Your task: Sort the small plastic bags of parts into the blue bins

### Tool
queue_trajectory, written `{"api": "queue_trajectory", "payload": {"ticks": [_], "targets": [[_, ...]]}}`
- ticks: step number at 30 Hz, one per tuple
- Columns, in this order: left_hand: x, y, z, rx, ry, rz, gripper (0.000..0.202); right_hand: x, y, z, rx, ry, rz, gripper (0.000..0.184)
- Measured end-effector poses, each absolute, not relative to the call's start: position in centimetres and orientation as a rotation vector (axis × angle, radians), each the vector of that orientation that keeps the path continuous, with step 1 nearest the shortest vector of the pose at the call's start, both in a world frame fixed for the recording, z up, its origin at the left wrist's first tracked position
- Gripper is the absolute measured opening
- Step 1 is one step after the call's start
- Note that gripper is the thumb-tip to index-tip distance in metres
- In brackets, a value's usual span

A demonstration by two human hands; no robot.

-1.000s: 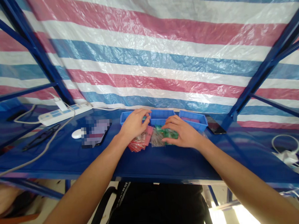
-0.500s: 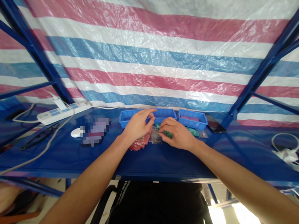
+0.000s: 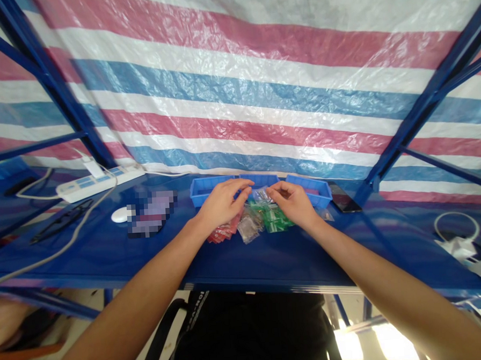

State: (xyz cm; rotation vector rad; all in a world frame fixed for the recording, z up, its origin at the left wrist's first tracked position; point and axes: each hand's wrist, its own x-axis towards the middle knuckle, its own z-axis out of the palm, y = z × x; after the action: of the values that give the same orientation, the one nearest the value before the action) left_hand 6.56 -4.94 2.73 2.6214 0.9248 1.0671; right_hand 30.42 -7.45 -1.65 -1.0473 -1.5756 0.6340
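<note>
My two bare hands come close together above a blue table, near the middle bin in a row of three blue bins. A small clear bag is at the middle bin's near side, between my fingertips. My right hand, in front and to the right of the middle bin, pinches the clear bag between thumb and forefinger. My left hand, in front and to the left of the middle bin, is back upward, thumb and forefinger curved toward the clear bag; I cannot tell whether they grip anything. The part of the clear bag that shows lies crosswise, along the row of bins; its ends are too blurred to tell which way its mouth points.

Nearer me than the middle bin, three heaps lie side by side. Red bags, at the left, fan out with corners pointing toward me. Grey-looking bags lie askew, one corner toward me. Green bags, at the right, overlap, their near edge roughly crosswise.
</note>
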Motion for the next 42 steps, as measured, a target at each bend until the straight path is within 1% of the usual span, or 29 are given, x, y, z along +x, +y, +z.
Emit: {"api": "queue_trajectory", "payload": {"ticks": [6, 12, 19, 24, 28, 33, 39, 42], "targets": [[7.0, -5.3, 2.7, 2.441, 0.848, 1.013, 0.040, 30.1, -7.5, -1.5, -0.923, -1.477, 0.876, 0.042], [7.4, -5.1, 2.4, 2.453, 0.865, 1.175, 0.039, 29.8, -7.5, -1.5, -0.855, -1.476, 0.929, 0.038], [7.5, -5.7, 2.6, 2.307, 0.796, 1.106, 0.039, 29.5, -7.9, -1.4, -0.747, -1.461, 1.026, 0.035], [8.0, -6.0, 2.5, 2.274, 0.729, 1.141, 0.045, 29.2, -8.1, -1.4, -0.724, -1.471, 1.032, 0.035], [8.2, -6.2, 2.3, 2.280, 0.708, 1.163, 0.049, 28.9, -8.5, -1.2, -0.739, -1.502, 1.018, 0.039], [8.3, -6.3, 2.3, 2.261, 0.736, 1.151, 0.046, 28.7, -8.9, -1.1, -0.756, -1.541, 0.980, 0.039], [8.2, -6.2, 2.3, 2.203, 0.698, 1.155, 0.048, 28.8, -9.1, -0.9, -0.811, -1.577, 0.938, 0.040], [8.2, -6.0, 2.1, 2.142, 0.679, 1.161, 0.044, 28.9, -9.1, -0.8, -0.818, -1.576, 0.926, 0.040]]}}
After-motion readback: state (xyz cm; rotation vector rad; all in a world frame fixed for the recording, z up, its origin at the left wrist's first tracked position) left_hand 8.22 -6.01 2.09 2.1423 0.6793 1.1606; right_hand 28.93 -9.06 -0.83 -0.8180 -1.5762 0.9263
